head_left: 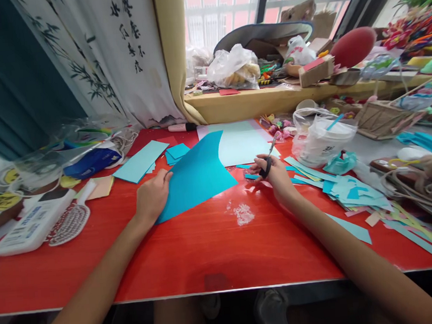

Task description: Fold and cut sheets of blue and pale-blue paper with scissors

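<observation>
My left hand (153, 194) grips the left edge of a bright blue sheet of paper (198, 178), which is held tilted and slightly curved over the red table (193, 258). In my right hand (275, 175) is a pair of scissors (270, 158) with dark handles, its blades pointing up and away. The scissors are apart from the blue sheet, to its right. Behind the sheet lies a pale sheet of paper (242, 142). Light blue cut pieces (141, 160) and small blue squares (178, 151) rest beyond my left hand.
Paper scraps (356, 191) pile up at the right. A white bucket in a plastic bag (322, 136) stands behind them. At the left lie a white bottle (33, 221) and a hairbrush (71, 222). A cluttered windowsill (233, 99) runs along the back.
</observation>
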Motion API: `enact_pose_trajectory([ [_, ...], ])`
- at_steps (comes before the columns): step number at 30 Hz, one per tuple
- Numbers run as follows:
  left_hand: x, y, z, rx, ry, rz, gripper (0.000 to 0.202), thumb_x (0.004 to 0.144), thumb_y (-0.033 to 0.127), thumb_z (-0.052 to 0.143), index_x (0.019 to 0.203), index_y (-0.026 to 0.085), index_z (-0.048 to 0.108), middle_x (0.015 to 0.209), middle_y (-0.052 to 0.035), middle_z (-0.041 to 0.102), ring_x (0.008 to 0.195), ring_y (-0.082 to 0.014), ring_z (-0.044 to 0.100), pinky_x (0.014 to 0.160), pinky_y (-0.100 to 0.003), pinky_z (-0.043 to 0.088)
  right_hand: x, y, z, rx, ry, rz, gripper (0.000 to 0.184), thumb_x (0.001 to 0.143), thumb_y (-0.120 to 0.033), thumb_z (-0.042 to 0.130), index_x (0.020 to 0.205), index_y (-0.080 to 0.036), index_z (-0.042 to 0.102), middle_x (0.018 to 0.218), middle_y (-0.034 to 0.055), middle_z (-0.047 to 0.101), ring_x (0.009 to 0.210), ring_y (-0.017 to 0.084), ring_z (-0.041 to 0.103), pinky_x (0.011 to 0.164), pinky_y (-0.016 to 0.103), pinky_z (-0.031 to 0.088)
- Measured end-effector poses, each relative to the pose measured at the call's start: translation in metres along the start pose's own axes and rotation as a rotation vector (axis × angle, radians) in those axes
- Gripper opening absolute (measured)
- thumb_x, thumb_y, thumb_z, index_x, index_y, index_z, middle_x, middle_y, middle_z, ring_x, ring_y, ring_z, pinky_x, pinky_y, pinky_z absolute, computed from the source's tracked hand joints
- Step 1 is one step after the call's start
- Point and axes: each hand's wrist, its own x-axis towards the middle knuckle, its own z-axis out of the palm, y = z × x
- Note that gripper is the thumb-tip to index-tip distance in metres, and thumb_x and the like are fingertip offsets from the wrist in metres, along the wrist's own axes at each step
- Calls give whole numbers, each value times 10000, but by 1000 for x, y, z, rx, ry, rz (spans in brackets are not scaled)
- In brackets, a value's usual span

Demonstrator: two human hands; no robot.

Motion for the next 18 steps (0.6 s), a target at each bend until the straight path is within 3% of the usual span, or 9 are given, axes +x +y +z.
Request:
enact_pose_trajectory([
  [3,7,-11,-3,-237,96,-53,277,873,400,369,791,206,548,572,24,459,543,-131,454,528,-241,260,-6,-5,5,-26,-135,26,347,685,-370,647,931,-166,512,630,-2,595,519,114,566,394,194,429],
  [7,12,-17,-12,-514,221,-179,290,839,426,437,672,204,517,534,46,364,505,-107,356,501,-237,254,-24,-12,17,-124,-505,124,393,740,-436,597,998,-144,550,649,23,601,508,113,569,379,191,405],
  [9,12,-16,-17,-572,263,-185,292,829,424,461,651,199,515,535,45,347,514,-107,338,499,-242,249,-35,-16,23,-155,-626,160,428,756,-453,577,1032,-126,562,670,40,603,518,118,577,372,195,391],
  [13,9,-7,-30,-658,327,-179,284,827,409,488,671,178,540,561,41,390,535,-95,343,502,-234,259,-50,-22,27,-269,-777,185,474,747,-431,607,1112,-133,558,613,19,586,476,99,537,390,205,366],
  [18,6,2,-48,-661,492,-125,243,828,353,520,686,159,557,562,42,398,534,-76,333,485,-217,246,-57,-28,27,-374,-901,249,471,753,-430,609,1131,-152,565,549,3,578,443,81,491,398,202,331],
])
